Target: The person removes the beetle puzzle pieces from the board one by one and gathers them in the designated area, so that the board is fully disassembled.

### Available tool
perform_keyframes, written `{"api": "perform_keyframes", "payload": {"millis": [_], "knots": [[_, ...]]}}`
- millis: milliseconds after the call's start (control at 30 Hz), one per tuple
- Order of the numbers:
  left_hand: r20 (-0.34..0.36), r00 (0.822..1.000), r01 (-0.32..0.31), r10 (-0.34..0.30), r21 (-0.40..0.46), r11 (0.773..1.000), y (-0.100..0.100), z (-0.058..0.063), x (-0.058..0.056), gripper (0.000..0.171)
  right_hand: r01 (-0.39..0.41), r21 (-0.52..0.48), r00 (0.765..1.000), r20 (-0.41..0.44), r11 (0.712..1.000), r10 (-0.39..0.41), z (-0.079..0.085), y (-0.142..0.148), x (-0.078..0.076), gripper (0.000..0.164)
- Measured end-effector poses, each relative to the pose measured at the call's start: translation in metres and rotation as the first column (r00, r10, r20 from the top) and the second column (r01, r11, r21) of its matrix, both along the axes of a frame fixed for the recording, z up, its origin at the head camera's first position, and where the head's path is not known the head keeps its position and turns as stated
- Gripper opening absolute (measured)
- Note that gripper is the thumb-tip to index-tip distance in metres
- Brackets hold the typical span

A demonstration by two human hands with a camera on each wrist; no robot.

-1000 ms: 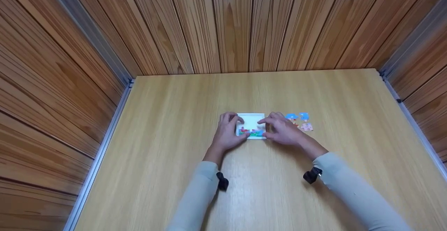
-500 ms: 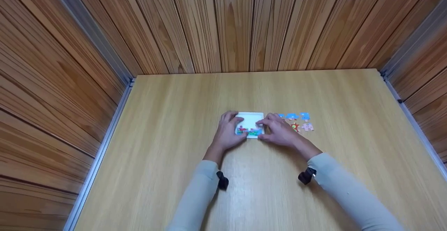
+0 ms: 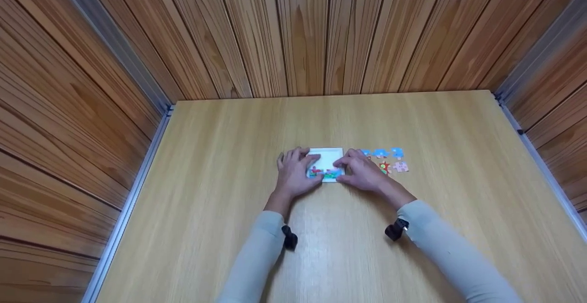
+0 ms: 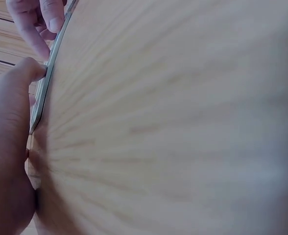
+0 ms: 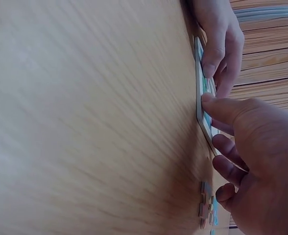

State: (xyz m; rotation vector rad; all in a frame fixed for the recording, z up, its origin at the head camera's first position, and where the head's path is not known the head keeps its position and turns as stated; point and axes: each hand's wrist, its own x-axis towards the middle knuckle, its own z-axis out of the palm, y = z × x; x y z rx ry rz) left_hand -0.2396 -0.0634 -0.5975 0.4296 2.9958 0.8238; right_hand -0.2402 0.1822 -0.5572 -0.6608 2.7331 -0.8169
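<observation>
A small white jigsaw tray lies flat on the table, with coloured puzzle pieces along its near side. My left hand holds the tray by its left side, the thumb at the near edge and the index finger bent over the top. From the right, my right hand rests over the tray's edge. Its thumb touches the near right corner in the right wrist view, beside the blue-green piece, and its index finger reaches over the white base. The tray's right edge is partly hidden by this hand.
Several loose puzzle pieces, blue, pink and red-orange, lie right of the tray, some partly behind the right hand. The wooden table is bounded by wood-panelled walls at the back and sides.
My right hand has slid a little left, further over the tray, uncovering more of the loose pieces. The left hand stays at the tray's left side, its outer fingers slightly more spread.
</observation>
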Motion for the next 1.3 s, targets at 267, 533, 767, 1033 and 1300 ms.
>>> {"api": "perform_keyframes", "payload": {"millis": [267, 533, 767, 1033, 1300], "knots": [[0.006, 1.000, -0.012, 0.012, -0.012, 1.000, -0.004, 0.001, -0.002, 0.061, 0.028, 0.010, 0.999, 0.040, 1.000, -0.028, 0.000, -0.004, -0.001, 0.042], [0.028, 0.999, -0.020, 0.021, -0.016, 1.000, -0.012, 0.001, -0.004, 0.064, 0.037, -0.001, 0.999, 0.030, 0.999, -0.037, -0.002, -0.010, -0.004, 0.045], [0.050, 0.998, -0.023, 0.023, -0.003, 1.000, -0.014, 0.002, -0.003, 0.065, 0.031, -0.008, 0.999, 0.023, 0.999, -0.031, -0.003, -0.013, -0.005, 0.042], [0.050, 0.998, -0.026, 0.026, 0.003, 1.000, -0.014, 0.000, -0.001, 0.065, -0.021, -0.121, 0.998, -0.069, 0.992, 0.013, -0.018, -0.006, -0.008, 0.039], [0.055, 0.998, -0.038, 0.037, 0.005, 0.999, -0.014, -0.002, -0.002, 0.066, -0.085, -0.168, 0.984, -0.171, 0.982, 0.056, -0.045, 0.000, -0.019, 0.041]]}}
